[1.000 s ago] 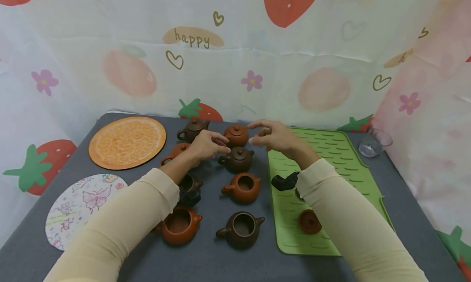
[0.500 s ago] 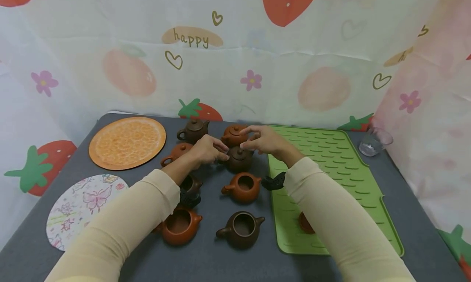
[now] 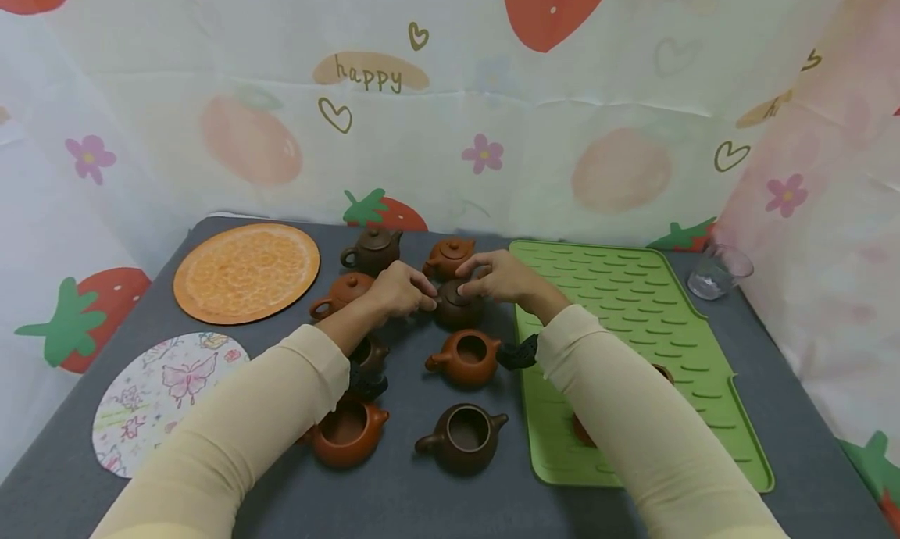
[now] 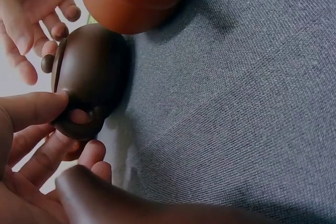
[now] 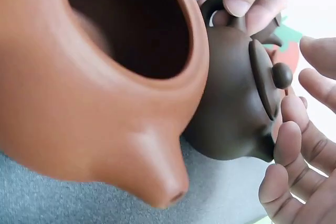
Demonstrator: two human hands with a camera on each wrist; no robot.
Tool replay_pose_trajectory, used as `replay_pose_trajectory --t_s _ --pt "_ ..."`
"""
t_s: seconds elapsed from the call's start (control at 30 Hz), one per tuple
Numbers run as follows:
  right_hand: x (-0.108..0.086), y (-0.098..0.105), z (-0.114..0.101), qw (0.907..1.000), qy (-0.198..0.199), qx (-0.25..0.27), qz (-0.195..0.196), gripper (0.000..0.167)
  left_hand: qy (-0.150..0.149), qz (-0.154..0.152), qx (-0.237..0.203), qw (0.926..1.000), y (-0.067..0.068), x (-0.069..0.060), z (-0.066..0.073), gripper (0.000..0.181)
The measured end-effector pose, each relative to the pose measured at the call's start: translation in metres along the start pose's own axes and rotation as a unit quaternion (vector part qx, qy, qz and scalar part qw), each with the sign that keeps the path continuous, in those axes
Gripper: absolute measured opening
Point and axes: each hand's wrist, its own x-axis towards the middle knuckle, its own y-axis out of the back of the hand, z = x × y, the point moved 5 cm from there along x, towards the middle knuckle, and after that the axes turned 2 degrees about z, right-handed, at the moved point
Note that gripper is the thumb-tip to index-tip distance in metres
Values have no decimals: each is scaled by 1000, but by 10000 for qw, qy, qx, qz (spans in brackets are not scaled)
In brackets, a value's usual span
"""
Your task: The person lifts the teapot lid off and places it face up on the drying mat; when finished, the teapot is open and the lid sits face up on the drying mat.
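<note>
In the head view a dark brown lidded teapot stands in the middle of the table. My left hand pinches its handle, thumb above and fingers underneath, as the left wrist view shows. Over the pot's spout side hovers my right hand, fingers loosely bent and holding nothing. In the right wrist view the right fingertips are near the lid knob and spout; whether one touches is unclear. Just behind sits an orange-brown lidded teapot. In front is an orange-brown lidless teapot.
More teapots stand around: a dark lidded one, an orange-brown lidded one, and lidless ones nearer me. A green mat and a glass lie right. Two round mats lie left.
My right hand has moved left and toward me, from beside the rear orange-brown teapot to over the dark one. The left hand has shifted slightly and now pinches the dark teapot's handle.
</note>
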Motion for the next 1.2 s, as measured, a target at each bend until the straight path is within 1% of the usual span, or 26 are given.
replay_pose_trajectory --t_s 0.17,0.4,0.57,0.87,1.0,1.2 --pt "1 -2 0 9998 -2 -120 129 27 31 15 -32 10000 0 -1 1 10" --pt "0 -5 -5 9983 252 -479 233 22 122 10 -123 9998 0 1 -1 10" --pt "-1 -6 -8 9964 326 -727 301 18 153 -11 -137 9998 1 2 0 9" --pt "0 -7 -11 9891 452 -1331 437 12 162 -1 -169 9997 0 2 0 9" --pt "-1 -7 -12 9868 524 -1453 481 11 166 12 -159 9997 0 1 -1 9" --pt "-2 -7 -9 9852 528 -1509 619 12 149 2 -154 9998 -1 1 -4 8"
